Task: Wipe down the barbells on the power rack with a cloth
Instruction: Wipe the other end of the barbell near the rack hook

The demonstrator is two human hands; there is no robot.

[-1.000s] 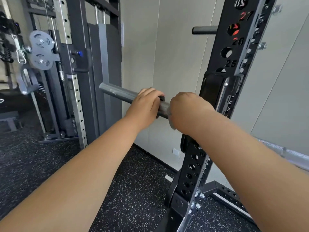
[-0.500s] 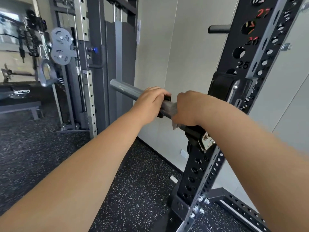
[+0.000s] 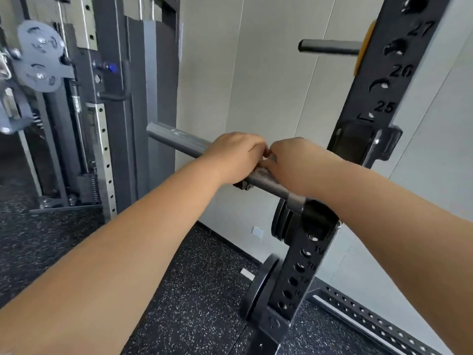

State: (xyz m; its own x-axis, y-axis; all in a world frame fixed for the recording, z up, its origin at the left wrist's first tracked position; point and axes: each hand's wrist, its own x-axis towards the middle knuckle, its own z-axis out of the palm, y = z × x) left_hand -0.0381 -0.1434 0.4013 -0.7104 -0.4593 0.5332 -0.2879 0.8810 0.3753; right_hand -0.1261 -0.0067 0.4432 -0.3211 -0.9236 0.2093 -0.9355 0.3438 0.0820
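The grey steel barbell [image 3: 179,140] lies at centre frame. Its free end points to ten o'clock and its near end is seated in a black hook [image 3: 318,219] on the black perforated rack upright [image 3: 378,80], toward four o'clock. It is judged rigid, heavy and smooth: it will not flex under pressure and may turn in its seat, so it is best held by wrapping round the shaft. The left hand [image 3: 235,157] is curled over the bar from above and grips it; a dark scrap beneath its fingers cannot be identified. The right hand [image 3: 294,162], touching the left at its three o'clock, is likewise curled over the bar and presses down a pale grey cloth [image 3: 263,171], which shows between the hands. The cloth is judged soft, light and liable to bunch. Black weight plates [image 3: 261,283] hang at six o'clock of the hook, above the speckled black rubber floor [image 3: 192,278]. A grey cable machine [image 3: 76,98] stands at nine o'clock.
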